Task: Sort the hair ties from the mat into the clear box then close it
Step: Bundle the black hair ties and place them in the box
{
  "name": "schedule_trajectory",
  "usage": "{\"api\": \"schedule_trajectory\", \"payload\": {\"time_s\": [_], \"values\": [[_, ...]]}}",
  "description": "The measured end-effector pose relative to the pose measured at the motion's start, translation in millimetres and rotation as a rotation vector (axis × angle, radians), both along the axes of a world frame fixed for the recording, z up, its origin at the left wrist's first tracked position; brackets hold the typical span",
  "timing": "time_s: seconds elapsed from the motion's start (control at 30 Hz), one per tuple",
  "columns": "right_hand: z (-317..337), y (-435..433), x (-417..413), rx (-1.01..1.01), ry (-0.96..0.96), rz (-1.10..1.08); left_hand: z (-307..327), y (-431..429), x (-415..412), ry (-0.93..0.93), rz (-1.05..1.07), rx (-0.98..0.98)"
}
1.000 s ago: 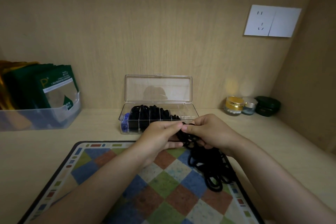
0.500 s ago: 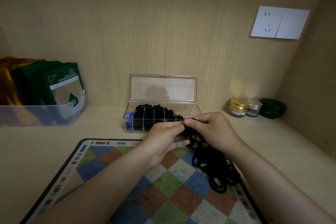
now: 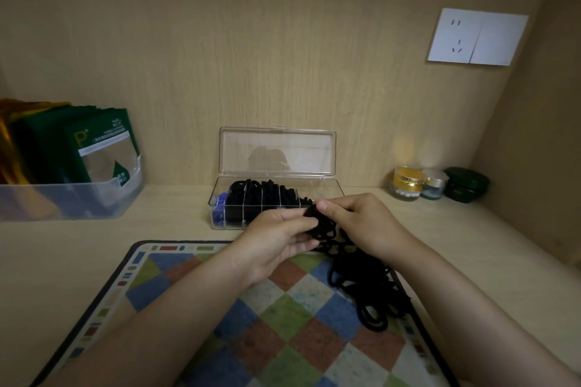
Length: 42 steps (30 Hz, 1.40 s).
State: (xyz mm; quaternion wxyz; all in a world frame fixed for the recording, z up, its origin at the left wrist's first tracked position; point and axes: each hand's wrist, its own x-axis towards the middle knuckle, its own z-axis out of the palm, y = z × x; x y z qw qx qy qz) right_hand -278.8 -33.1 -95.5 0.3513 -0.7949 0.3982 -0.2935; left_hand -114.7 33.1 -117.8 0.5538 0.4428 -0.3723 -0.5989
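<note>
Shelf | left hand, right hand still pinch hair ties — over mat | clear box open

Dim alcove with pale wood-grain back wall and right side wall, a light wooden bench, and a white wall socket plate at upper right.

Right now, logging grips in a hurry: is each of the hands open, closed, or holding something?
Left hand: holding black hair ties.
Right hand: pinching the same bunch.
</note>
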Motion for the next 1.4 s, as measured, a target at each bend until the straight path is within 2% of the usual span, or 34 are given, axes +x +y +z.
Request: {"api": "schedule_trajectory", "payload": {"time_s": [0.13, 0.27, 0.37, 0.6, 0.73, 0.97, 1.03, 1.17, 1.33, 1.4], "values": [[15, -3, -16, 0.001, 0.073, 0.020, 1, -1, 7, -0.137, 0.032, 0.007], [23, -5, -35, -0.041, 0.443, 0.103, -2, -4, 15, -0.374, 0.102, 0.022], [23, 0, -37, -0.036, 0.686, 0.174, -4, -5, 15, -0.431, 0.119, 0.009], [19, 4, -30, -0.116, 0.807, 0.147, -11, -6, 7, -0.500, 0.115, -0.032], [18, 2, -32, -0.094, 0.695, 0.157, -10, -6, 5, -0.481, 0.157, -0.044], [28, 2, -35, 0.141, 0.105, 0.159, -9, -3, 1, -0.456, 0.248, -0.085], [26, 6, -30, 0.255, 0.012, 0.138, -8, -2, -2, -0.425, 0.223, -0.100], [17, 7, -18, 0.360, -0.060, 0.087, -5, 0, -9, -0.293, 0.123, -0.140], [11, 6, -12, 0.338, -0.089, 0.005, -4, 0, -6, -0.152, 0.074, -0.120], [9, 7, -10, 0.281, -0.044, -0.019, -3, 1, -6, -0.187, 0.058, -0.123]]}}
